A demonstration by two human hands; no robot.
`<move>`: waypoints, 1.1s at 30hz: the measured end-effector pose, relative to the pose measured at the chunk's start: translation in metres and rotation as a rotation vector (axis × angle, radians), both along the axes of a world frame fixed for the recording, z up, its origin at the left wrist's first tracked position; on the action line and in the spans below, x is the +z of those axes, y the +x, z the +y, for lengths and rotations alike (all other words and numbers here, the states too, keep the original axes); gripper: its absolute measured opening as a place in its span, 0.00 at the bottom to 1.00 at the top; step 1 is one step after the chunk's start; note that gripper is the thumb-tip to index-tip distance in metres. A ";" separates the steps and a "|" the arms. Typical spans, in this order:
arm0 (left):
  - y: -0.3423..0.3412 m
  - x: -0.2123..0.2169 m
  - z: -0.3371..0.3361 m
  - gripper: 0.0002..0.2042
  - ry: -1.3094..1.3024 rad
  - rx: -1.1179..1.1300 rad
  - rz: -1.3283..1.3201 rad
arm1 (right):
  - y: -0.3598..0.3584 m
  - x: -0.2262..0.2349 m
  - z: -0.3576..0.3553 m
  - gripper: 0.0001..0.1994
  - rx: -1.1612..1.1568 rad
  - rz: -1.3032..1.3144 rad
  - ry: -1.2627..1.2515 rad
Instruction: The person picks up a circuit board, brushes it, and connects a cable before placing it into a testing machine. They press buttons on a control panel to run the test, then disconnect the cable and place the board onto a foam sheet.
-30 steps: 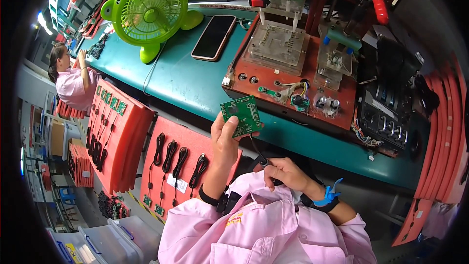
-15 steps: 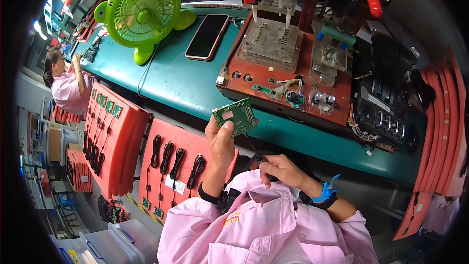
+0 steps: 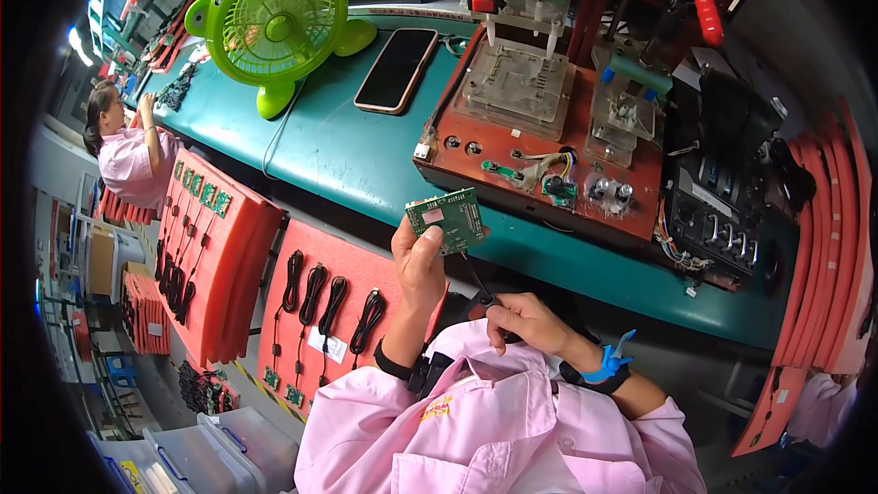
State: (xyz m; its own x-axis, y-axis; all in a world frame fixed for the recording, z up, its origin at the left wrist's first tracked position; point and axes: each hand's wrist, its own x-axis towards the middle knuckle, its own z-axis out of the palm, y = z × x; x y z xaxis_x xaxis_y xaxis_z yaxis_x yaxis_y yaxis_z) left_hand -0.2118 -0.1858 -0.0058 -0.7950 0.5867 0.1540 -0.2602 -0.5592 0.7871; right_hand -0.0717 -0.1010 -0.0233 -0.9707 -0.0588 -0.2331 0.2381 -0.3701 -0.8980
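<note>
My left hand (image 3: 420, 265) grips a green circuit board (image 3: 460, 230) by its left edge, thumb lying on the face beside a pale square label. The board is held up above the near edge of the bench, tilted. From its lower edge a black cable (image 3: 475, 277) runs down to my right hand (image 3: 532, 322). The fingers of that hand are curled round the cable in front of my chest. Where the cable meets the board is too small to make out.
On the green bench (image 3: 315, 151) are a green fan (image 3: 276, 27), a phone (image 3: 396, 70) and a red test fixture (image 3: 540, 165) with clear plates. Left of me, red foam sheets (image 3: 357, 261) carry coiled black cables (image 3: 313, 288). A co-worker (image 3: 128, 155) sits far left.
The whole view has shifted slightly, with bench items a little further right. Both hands keep their hold on the board and cable, almost still.
</note>
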 end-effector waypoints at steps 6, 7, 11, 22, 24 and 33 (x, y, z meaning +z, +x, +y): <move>-0.001 -0.001 0.001 0.11 -0.047 0.016 0.024 | -0.001 0.007 0.001 0.17 0.022 -0.025 -0.022; -0.002 -0.002 0.000 0.11 -0.049 0.020 0.025 | -0.001 0.007 0.001 0.17 0.026 -0.025 -0.023; -0.004 -0.005 0.002 0.10 -0.090 -0.007 0.034 | -0.001 0.005 0.003 0.17 0.043 -0.013 -0.008; -0.004 -0.004 -0.006 0.10 -0.092 0.000 -0.034 | -0.003 0.005 -0.005 0.17 0.044 -0.032 -0.014; -0.006 -0.012 -0.005 0.11 -0.128 0.037 -0.020 | -0.002 0.002 -0.004 0.16 0.045 -0.037 -0.001; 0.000 -0.012 0.002 0.13 -0.021 -0.213 -0.099 | 0.069 0.048 0.047 0.17 -0.016 0.341 0.819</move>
State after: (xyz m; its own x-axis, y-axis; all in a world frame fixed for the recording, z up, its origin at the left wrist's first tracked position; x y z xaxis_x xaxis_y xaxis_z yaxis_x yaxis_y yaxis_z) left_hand -0.2121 -0.1838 -0.0178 -0.6636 0.7450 0.0672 -0.4471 -0.4671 0.7629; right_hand -0.0031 -0.0539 0.0251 -0.9943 0.0134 0.1059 -0.0906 0.4188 -0.9035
